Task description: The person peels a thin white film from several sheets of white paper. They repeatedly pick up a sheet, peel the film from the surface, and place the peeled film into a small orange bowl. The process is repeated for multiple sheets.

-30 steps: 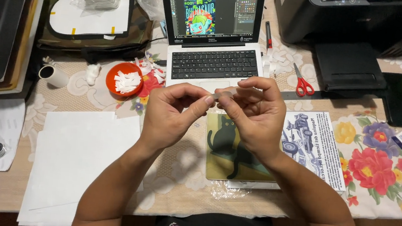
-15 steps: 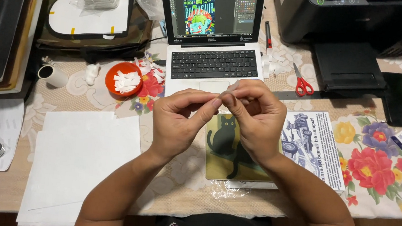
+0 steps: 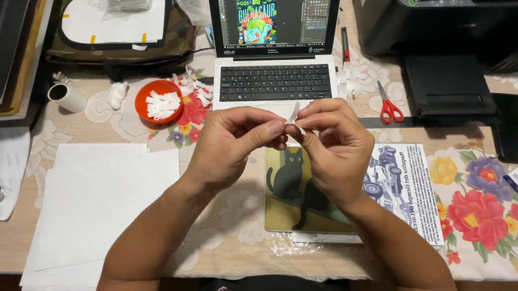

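A thin white paper strip, slightly curled, sits pinched between the fingertips of the left hand and right hand, both closed on it above a cat-print board. At twelve o'clock stands an open laptop; at ten, an orange bowl of paper scraps; at two, red-handled scissors. The strip's long axis runs roughly upright, its free end tipped toward one o'clock.

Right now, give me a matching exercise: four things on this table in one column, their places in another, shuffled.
1. small white paper strip
2. red-handled scissors
3. round orange bowl of white scraps
4. stack of white paper sheets

A. beside the open laptop, on the printer's side
B. pinched between both hands
C. table's near edge, below the bowl
D. beside the laptop, opposite the scissors

Pairs: 1-B, 2-A, 3-D, 4-C
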